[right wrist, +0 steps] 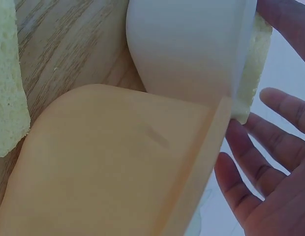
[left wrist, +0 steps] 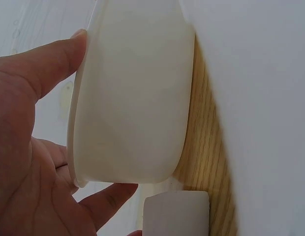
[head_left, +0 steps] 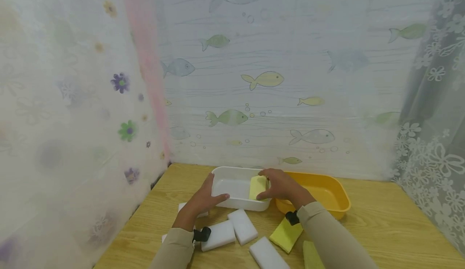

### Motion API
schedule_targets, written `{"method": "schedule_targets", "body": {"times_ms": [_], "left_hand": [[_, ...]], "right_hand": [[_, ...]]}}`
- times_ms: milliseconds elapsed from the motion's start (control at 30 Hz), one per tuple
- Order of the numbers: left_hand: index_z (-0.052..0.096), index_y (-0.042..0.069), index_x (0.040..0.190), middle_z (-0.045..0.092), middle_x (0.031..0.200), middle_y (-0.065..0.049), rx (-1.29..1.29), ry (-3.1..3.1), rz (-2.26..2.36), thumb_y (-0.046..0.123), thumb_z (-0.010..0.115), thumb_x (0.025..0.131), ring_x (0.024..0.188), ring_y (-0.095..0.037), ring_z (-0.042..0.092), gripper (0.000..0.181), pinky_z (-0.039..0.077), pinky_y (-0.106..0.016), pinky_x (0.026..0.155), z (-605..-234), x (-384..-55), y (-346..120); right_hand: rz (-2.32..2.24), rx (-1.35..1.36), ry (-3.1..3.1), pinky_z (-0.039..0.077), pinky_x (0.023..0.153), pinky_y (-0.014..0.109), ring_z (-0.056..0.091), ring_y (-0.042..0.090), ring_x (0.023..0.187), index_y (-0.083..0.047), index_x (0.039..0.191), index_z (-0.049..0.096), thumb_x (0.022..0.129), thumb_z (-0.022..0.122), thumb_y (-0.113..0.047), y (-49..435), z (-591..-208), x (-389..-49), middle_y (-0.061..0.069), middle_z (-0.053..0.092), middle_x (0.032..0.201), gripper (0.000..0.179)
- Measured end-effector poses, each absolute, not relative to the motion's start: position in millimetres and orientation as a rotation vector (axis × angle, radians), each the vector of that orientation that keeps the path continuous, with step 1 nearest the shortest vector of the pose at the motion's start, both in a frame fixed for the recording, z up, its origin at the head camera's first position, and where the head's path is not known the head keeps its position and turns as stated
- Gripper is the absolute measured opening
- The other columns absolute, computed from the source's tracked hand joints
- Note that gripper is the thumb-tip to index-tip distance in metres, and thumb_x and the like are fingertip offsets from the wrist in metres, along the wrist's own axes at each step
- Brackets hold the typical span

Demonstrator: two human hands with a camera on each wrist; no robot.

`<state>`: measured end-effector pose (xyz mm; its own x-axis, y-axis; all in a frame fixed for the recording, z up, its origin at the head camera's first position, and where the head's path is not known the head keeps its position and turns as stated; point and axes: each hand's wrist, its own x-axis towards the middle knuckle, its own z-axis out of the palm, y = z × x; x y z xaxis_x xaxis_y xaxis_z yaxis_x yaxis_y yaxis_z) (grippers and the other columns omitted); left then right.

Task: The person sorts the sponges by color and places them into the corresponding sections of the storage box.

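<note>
A white plastic basin (head_left: 229, 186) stands at the back of the wooden table. My left hand (head_left: 202, 199) holds its left end, spanning the narrow side; in the left wrist view the thumb touches the rim of the basin (left wrist: 135, 93) and fingers lie around its other side. My right hand (head_left: 281, 186) reaches over the basin's right end. It holds a yellow sponge (head_left: 257, 187) between thumb and fingers, inside the basin. In the right wrist view this sponge (right wrist: 258, 59) shows above the white rim, next to the fingers.
An orange-yellow basin (head_left: 336, 213) touches the white one on the right, below my right forearm. In front lie several white sponges (head_left: 242, 226), some partly hidden by my left arm. Two yellow sponges, one nearer (head_left: 311, 257) and one farther (head_left: 285, 236), lie by my right sleeve. Patterned curtains (head_left: 269, 59) surround the table.
</note>
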<state>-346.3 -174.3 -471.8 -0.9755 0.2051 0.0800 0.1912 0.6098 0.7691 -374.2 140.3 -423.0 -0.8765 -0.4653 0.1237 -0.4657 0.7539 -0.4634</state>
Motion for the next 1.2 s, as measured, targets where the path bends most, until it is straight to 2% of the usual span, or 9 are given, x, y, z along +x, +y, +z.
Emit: {"method": "schedule_targets", "body": {"times_ms": [267,500,733,1200], "left_hand": [[0.002,0.007,0.167,0.005,0.174,-0.017,0.329,2.803,1.327,0.051,0.077,0.091,0.158,-0.04,0.019,0.116,0.024,-0.062,0.123,-473.7,-348.1,-175.3],[0.002,0.008,0.167,0.006,0.174,-0.016,0.327,2.805,1.329,0.053,0.077,0.09,0.157,-0.04,0.022,0.116,0.026,-0.063,0.122,-475.0,-349.0,-176.1],[0.002,0.009,0.167,0.005,0.174,-0.016,0.332,2.802,1.329,0.055,0.077,0.09,0.158,-0.04,0.019,0.117,0.025,-0.064,0.122,-476.4,-349.8,-176.6],[0.003,0.009,0.167,0.007,0.174,-0.016,0.306,2.798,1.332,0.054,0.077,0.089,0.156,-0.041,0.024,0.117,0.027,-0.064,0.121,-474.5,-347.3,-175.7]], "right_hand": [[0.781,0.78,-2.943,0.047,0.11,0.051,0.061,0.031,0.125,-0.008,0.138,0.065,0.075,0.093,-0.045,141.2,-425.6,-374.5,0.009,0.062,0.143,0.078],[0.759,0.765,-2.957,0.042,0.115,0.054,0.053,0.034,0.136,-0.01,0.135,0.067,0.075,0.091,-0.049,143.0,-424.9,-373.7,0.009,0.061,0.144,0.076],[0.768,0.76,-2.94,0.043,0.114,0.054,0.054,0.034,0.135,-0.012,0.135,0.067,0.075,0.091,-0.05,147.1,-422.4,-370.0,0.01,0.06,0.145,0.075],[0.724,0.799,-2.828,0.045,0.112,0.055,0.055,0.033,0.134,-0.015,0.134,0.066,0.078,0.088,-0.052,169.3,-417.6,-346.3,0.008,0.06,0.145,0.071]]}}
